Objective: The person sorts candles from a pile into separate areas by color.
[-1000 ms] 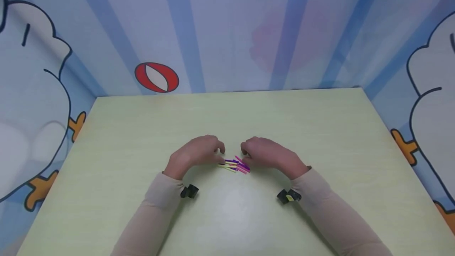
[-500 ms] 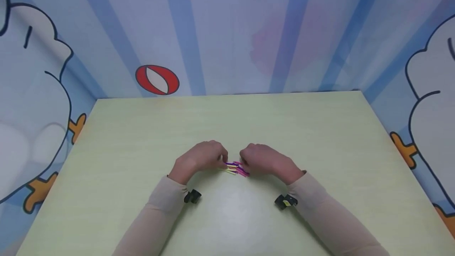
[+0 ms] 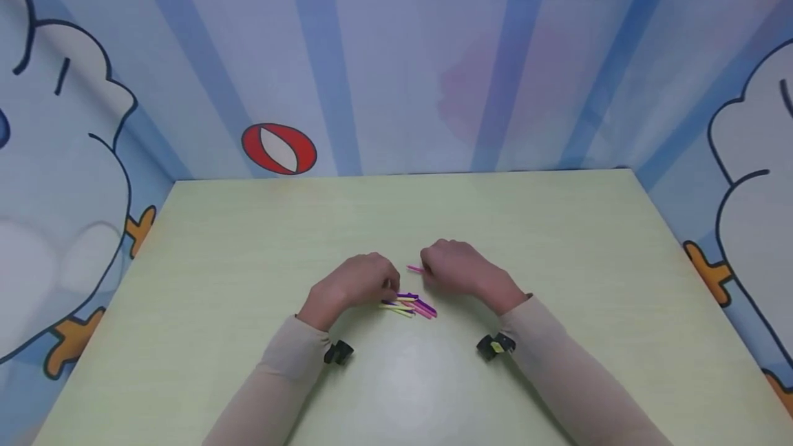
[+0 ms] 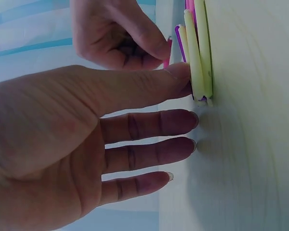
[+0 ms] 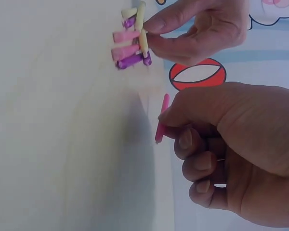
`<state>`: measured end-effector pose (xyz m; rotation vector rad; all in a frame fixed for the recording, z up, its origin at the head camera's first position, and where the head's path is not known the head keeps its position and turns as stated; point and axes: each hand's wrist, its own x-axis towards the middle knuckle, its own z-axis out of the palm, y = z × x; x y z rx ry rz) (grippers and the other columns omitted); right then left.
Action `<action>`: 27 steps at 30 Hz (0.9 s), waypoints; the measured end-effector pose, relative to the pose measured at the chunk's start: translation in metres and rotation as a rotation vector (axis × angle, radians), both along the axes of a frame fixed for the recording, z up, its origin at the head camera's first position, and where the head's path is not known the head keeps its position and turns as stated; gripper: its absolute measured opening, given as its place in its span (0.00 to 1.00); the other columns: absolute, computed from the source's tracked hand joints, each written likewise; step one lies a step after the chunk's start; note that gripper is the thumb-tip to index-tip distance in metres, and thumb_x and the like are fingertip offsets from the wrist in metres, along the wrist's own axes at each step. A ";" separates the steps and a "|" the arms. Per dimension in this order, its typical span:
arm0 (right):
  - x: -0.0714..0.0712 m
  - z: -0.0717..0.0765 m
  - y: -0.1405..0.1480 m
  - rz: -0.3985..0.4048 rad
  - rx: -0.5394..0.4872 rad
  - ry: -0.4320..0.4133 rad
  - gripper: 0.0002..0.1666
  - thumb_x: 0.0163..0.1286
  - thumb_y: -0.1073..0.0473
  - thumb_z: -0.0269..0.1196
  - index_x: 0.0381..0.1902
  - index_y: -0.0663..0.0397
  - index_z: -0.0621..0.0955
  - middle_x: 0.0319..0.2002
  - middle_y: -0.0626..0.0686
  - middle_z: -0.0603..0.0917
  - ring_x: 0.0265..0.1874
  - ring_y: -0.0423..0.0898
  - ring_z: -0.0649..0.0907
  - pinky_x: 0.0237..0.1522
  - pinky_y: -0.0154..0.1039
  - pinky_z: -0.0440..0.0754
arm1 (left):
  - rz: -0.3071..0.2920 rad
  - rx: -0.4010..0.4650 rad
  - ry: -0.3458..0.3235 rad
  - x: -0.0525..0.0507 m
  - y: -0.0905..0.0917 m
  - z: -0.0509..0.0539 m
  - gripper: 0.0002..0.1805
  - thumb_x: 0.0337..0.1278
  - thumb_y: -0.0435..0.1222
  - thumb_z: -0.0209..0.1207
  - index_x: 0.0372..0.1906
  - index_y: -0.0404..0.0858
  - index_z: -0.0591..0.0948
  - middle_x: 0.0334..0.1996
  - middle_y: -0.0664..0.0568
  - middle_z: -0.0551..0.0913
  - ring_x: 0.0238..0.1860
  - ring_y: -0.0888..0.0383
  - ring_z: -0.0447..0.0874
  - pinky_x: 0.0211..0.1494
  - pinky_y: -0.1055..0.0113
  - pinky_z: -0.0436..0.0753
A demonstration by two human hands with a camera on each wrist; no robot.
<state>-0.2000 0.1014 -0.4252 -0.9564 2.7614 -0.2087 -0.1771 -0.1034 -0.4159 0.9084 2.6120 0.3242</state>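
Several thin pink, purple and yellow sticks (image 3: 425, 308) lie in a small overlapping pile on the table. Beside the pile, my left hand (image 3: 356, 281) has thumb and index finger pinching at a yellow stick (image 5: 144, 42); in the left wrist view its other fingers extend fairly straight, and the index finger is mostly hidden behind the thumb. Apart from the pile, slightly farther back, my right hand (image 3: 461, 268) pinches a single pink stick (image 5: 162, 118) between thumb and index finger. Its remaining fingers are curled toward the palm.
A pale yellow-green table (image 3: 279, 226) extends around both hands. Behind it stands a blue striped backdrop (image 3: 403, 88) with a printed red-and-white ball (image 3: 279, 149). Cartoon-printed panels flank both sides. Small black devices (image 3: 339, 352) sit at the wrists.
My right hand has lifted back from the pile with a pink stick, which now sits apart from the others. My left hand stays by the pile with little movement.
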 end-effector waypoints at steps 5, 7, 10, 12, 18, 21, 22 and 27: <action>-0.016 0.001 -0.006 -0.002 0.003 0.031 0.10 0.68 0.62 0.62 0.26 0.52 0.78 0.20 0.48 0.74 0.21 0.43 0.70 0.26 0.38 0.70 | 0.009 0.009 0.011 -0.005 -0.001 0.003 0.03 0.61 0.36 0.67 0.37 0.45 0.89 0.32 0.60 0.83 0.31 0.63 0.76 0.41 0.66 0.78; -0.020 0.001 -0.008 -0.008 0.007 0.030 0.09 0.68 0.62 0.62 0.26 0.52 0.78 0.20 0.48 0.74 0.21 0.44 0.70 0.26 0.38 0.70 | 0.007 0.020 0.007 -0.004 -0.001 0.004 0.03 0.61 0.35 0.66 0.37 0.44 0.89 0.32 0.60 0.84 0.31 0.63 0.76 0.41 0.65 0.78; -0.024 0.000 -0.011 -0.008 0.019 0.016 0.10 0.68 0.63 0.62 0.25 0.52 0.78 0.20 0.48 0.73 0.21 0.43 0.69 0.25 0.37 0.68 | 0.006 0.032 -0.006 -0.003 -0.001 0.003 0.03 0.61 0.35 0.66 0.36 0.44 0.89 0.32 0.59 0.84 0.31 0.63 0.76 0.41 0.65 0.79; -0.026 -0.001 -0.014 -0.004 0.030 0.007 0.11 0.69 0.63 0.62 0.24 0.52 0.77 0.19 0.48 0.72 0.20 0.43 0.68 0.25 0.37 0.67 | 0.009 0.032 -0.016 -0.002 -0.001 0.002 0.03 0.61 0.35 0.66 0.36 0.44 0.89 0.31 0.60 0.84 0.30 0.63 0.76 0.40 0.66 0.78; -0.031 0.001 -0.020 -0.022 0.068 0.016 0.09 0.70 0.61 0.62 0.28 0.53 0.79 0.21 0.49 0.74 0.22 0.44 0.70 0.27 0.38 0.69 | 0.024 0.037 -0.010 -0.001 -0.003 0.000 0.03 0.61 0.35 0.67 0.36 0.44 0.90 0.30 0.61 0.83 0.29 0.64 0.76 0.39 0.67 0.78; -0.034 0.003 -0.020 -0.026 0.087 0.027 0.08 0.71 0.61 0.62 0.29 0.54 0.79 0.23 0.50 0.75 0.23 0.45 0.71 0.28 0.38 0.71 | 0.023 0.035 -0.006 -0.001 -0.003 -0.001 0.03 0.61 0.35 0.66 0.36 0.45 0.90 0.30 0.61 0.83 0.29 0.64 0.76 0.40 0.67 0.78; -0.036 0.003 -0.020 -0.024 0.089 0.029 0.08 0.70 0.61 0.61 0.29 0.54 0.79 0.23 0.50 0.75 0.23 0.45 0.71 0.28 0.39 0.72 | 0.024 0.037 -0.007 -0.001 -0.003 -0.001 0.03 0.61 0.35 0.66 0.35 0.45 0.90 0.30 0.61 0.83 0.29 0.64 0.76 0.40 0.66 0.78; -0.043 0.004 -0.019 -0.009 0.085 0.047 0.12 0.70 0.62 0.60 0.24 0.53 0.76 0.23 0.50 0.75 0.23 0.45 0.71 0.27 0.42 0.73 | 0.031 0.041 -0.012 0.000 -0.003 0.000 0.02 0.60 0.35 0.67 0.34 0.45 0.89 0.29 0.61 0.83 0.29 0.64 0.76 0.39 0.65 0.78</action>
